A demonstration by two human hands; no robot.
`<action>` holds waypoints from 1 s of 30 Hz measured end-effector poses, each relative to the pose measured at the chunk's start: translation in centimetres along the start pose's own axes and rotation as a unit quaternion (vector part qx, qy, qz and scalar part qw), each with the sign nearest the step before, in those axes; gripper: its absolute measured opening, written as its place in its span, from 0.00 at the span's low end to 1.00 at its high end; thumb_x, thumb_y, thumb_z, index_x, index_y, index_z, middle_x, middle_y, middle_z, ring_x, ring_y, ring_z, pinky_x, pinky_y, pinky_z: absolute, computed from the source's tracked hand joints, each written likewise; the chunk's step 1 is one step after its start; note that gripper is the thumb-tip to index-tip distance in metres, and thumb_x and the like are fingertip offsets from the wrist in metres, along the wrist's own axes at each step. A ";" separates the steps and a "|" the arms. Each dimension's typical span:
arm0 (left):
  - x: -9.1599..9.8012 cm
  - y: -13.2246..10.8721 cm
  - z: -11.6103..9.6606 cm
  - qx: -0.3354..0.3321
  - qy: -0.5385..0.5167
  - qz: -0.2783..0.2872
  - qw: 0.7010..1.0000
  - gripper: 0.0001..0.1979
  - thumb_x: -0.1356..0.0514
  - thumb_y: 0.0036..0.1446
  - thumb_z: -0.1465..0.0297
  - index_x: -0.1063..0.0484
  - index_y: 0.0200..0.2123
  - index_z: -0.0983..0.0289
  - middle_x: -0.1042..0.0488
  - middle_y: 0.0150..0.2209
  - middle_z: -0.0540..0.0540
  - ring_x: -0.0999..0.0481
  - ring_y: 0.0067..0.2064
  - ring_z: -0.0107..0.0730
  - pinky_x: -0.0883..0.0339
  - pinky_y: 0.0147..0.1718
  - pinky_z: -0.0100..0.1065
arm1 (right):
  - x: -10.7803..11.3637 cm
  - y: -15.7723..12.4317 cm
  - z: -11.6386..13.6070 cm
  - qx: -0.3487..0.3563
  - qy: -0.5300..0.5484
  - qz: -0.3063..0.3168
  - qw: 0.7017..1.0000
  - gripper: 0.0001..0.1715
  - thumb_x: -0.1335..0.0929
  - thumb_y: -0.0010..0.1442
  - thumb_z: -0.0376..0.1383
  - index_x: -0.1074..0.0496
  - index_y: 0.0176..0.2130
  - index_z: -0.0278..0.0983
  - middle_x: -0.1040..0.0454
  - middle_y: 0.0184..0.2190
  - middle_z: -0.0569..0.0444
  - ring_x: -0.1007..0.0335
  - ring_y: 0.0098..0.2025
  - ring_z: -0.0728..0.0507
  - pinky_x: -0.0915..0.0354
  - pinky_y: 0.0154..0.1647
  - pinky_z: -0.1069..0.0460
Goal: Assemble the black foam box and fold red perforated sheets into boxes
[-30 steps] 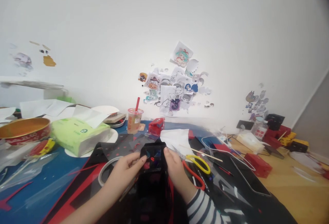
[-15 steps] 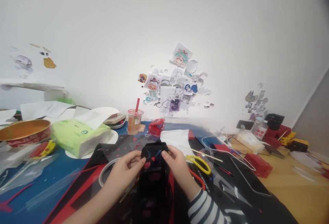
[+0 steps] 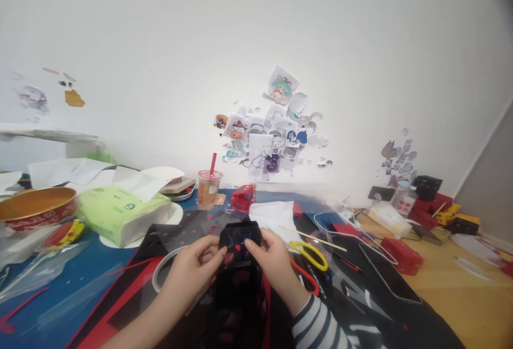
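Black card piece [image 3: 239, 238], marked with small red and blue shapes, is standing upright between our two hands at the near middle of the table. Our left hand [image 3: 195, 266] is coming in from the lower left on a bare forearm, its thumb and fingertips pinching the upper left corner of the piece. Our right hand [image 3: 273, 263], in a striped sleeve [image 3: 316, 327], is reaching in from the lower right with curled fingers, pinching the upper right corner. Both wrists are hanging low, and we cannot tell whether they are resting on the table.

To the right, yellow scissors [image 3: 310, 253] are lying just beside our right hand. A red-handled tool [image 3: 304, 277] is lying close along that wrist, and a wooden skewer [image 3: 312, 238] is lying a little farther back. To the left, a white ring [image 3: 160, 263] is lying just beside our left hand. Behind the piece, a white tissue [image 3: 274, 214] and a small red box [image 3: 243, 198] are sitting near, and a drink cup [image 3: 208, 188] is standing farther back. A green tissue pack [image 3: 122, 212] is sitting well apart to the left, and a bare strip of blue mat [image 3: 80, 274] is lying in front of it.
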State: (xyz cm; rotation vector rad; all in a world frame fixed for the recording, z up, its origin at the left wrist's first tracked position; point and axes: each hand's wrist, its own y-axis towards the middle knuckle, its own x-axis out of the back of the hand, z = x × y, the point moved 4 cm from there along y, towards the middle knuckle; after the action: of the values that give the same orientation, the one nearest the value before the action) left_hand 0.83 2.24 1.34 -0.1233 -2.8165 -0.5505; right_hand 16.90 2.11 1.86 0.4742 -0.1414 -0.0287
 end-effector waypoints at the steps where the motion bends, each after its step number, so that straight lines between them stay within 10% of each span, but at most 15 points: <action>1: 0.0 0.0 0.0 -0.004 0.007 -0.002 1.000 0.12 0.43 0.45 0.59 0.33 0.24 0.63 0.39 0.18 0.45 0.38 0.22 0.28 0.44 0.23 0.28 | 0.0 0.0 0.0 -0.001 -0.003 -0.004 1.000 0.09 0.32 0.50 0.37 0.26 0.31 0.34 0.27 0.27 0.54 0.33 0.31 0.45 0.35 0.31 0.53; 30: 0.3 0.0 0.1 0.049 -0.064 0.036 0.996 0.16 0.45 0.46 0.55 0.33 0.30 0.62 0.30 0.26 0.50 0.29 0.28 0.33 0.36 0.25 0.31 | 1.8 0.8 -0.2 -0.004 -0.017 -0.010 1.000 0.17 0.34 0.52 0.47 0.26 0.30 0.35 0.30 0.22 0.56 0.36 0.24 0.48 0.37 0.26 0.53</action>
State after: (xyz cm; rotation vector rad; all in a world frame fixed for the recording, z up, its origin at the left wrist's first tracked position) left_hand 0.56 2.27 1.36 -0.2475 -2.9438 -0.4018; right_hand 18.67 2.82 2.28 0.4675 -0.1692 -0.0560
